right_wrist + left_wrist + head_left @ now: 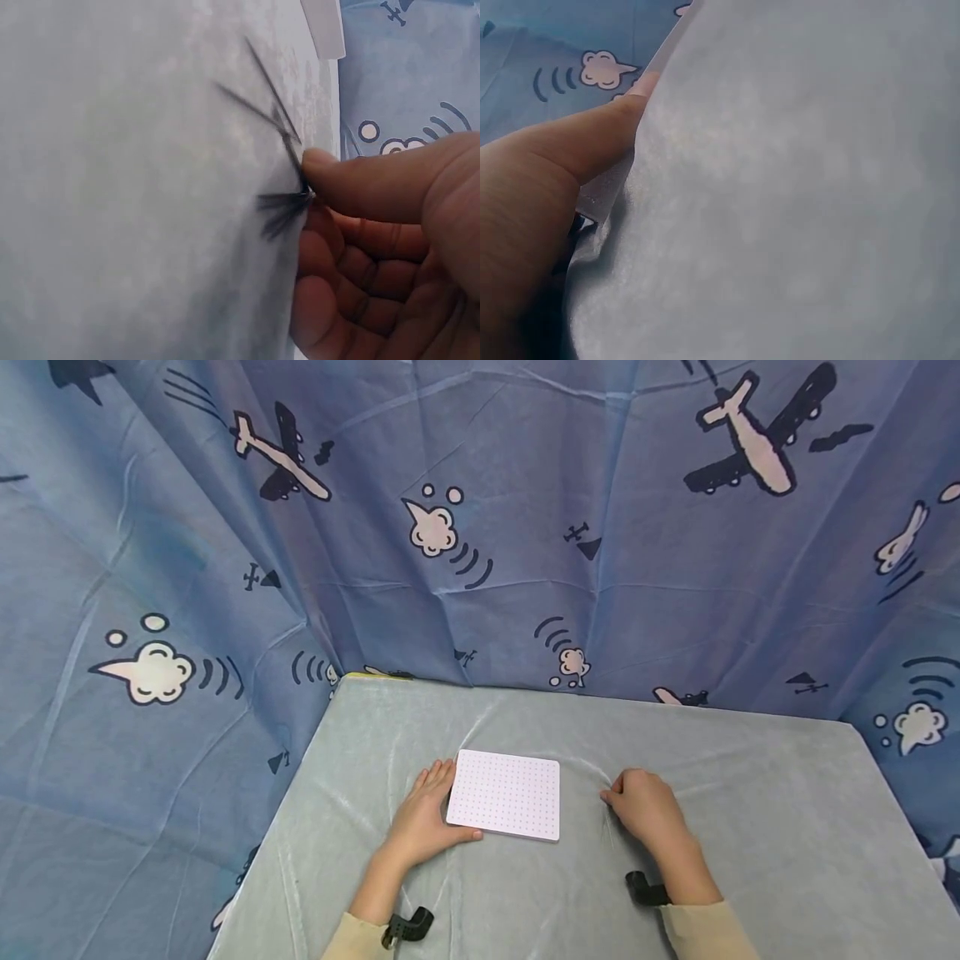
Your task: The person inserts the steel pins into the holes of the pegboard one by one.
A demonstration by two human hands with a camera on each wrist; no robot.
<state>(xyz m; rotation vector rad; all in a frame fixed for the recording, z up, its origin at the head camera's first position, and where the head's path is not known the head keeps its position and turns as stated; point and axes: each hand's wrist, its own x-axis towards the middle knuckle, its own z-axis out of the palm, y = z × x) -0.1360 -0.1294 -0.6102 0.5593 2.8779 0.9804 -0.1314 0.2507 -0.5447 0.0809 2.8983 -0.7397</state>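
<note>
While the left hand [422, 827] lies with its fingers straight and loose against the left edge of a white dotted board [504, 795], the right hand [648, 806] curls near it on the other side, both over a bench [420, 710] draped in pale grey, before a blue airplane-print curtain [450, 618]. At the left wrist, the thumb stretches out, curtain beyond; at the right, thumb and forefinger pinch thin dark strands [286, 136] above the grey cover.

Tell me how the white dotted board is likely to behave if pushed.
The white dotted board looks fairly stiff, given its straight edges. It probably won't roll or tip, lying flat on the gray cloth. A push might ruck that cloth, which shows creases.
</note>
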